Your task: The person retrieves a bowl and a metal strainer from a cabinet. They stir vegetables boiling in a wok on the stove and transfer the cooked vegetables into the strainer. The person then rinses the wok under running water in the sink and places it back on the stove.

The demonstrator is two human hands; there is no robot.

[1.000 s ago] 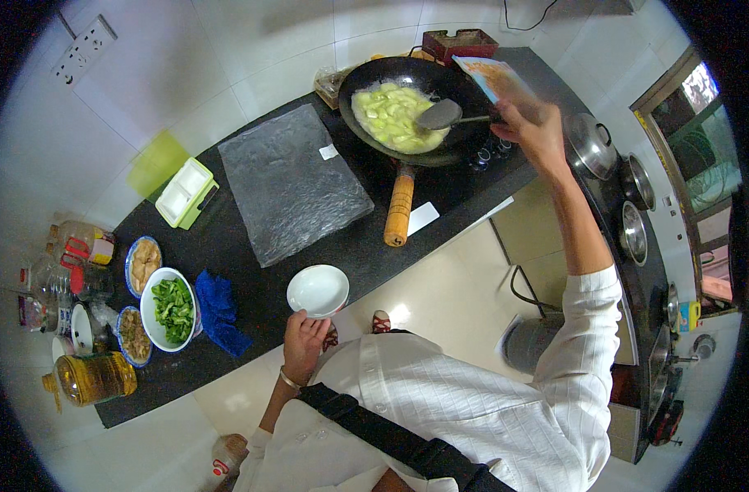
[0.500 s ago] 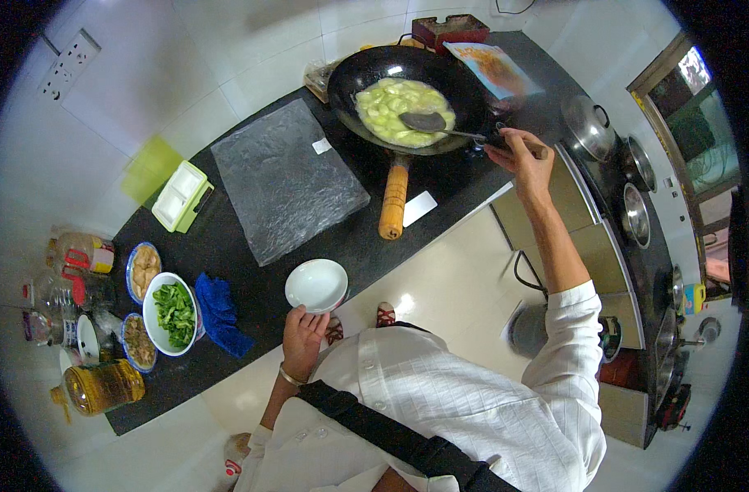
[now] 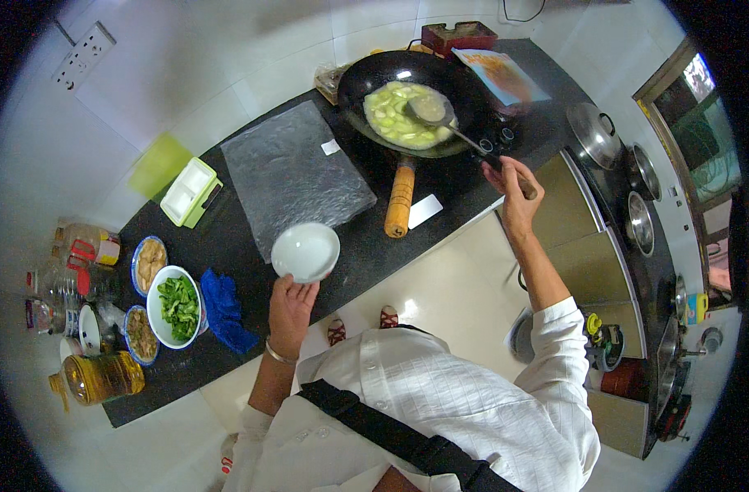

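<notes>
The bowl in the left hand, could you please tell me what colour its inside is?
The bowl is white inside, seen best in the head view.

1. Moderate indoor light; soft grey shadow dims the tiled wall (image 3: 210,74).
2. Glare spots the wok (image 3: 463,92) and the pale floor (image 3: 440,275).
3. Fisheye bends the bench (image 3: 366,238) toward dark, grainy corners.

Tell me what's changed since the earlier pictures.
The left hand moved the white bowl forward, toward the dark slab. The right hand drew back nearer the body, gripping the ladle, whose head now seems filled. Both grips held; the wok and blue cloth stayed put.
</notes>
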